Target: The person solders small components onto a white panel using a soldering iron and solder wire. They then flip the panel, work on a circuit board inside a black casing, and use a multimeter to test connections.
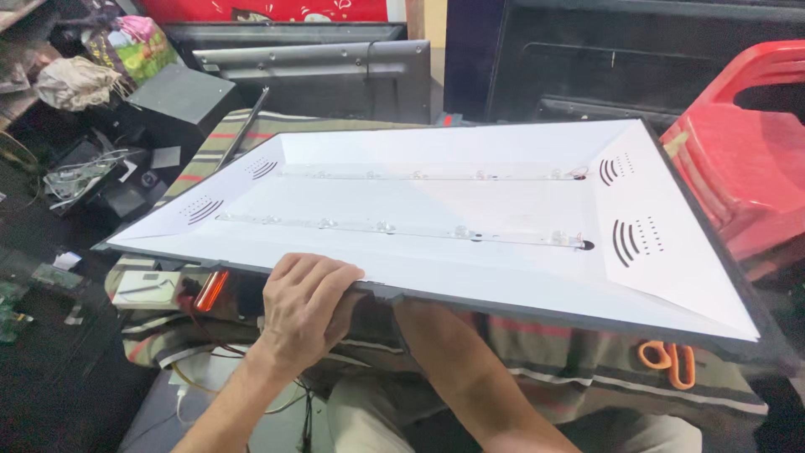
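White panel (436, 210) — left hand (303, 304) underneath edge

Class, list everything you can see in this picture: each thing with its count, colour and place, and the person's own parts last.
Panel tray: 1, white inside with a dark frame, centre, tilted over the striped cloth.
Light strips: 2, pale, running across the tray's floor.
Striped cloth: 1, olive with red and white stripes, under the tray.
Scissors: 1, orange handles, on the cloth, lower right.
Chair: 1, red plastic, right.
Dark panels: several, black, standing behind the tray.
Bag: 1, multicoloured, top left.
Left hand: 1, gripping the tray's near edge.
Right arm: 1, reaching under the tray; the hand is hidden.
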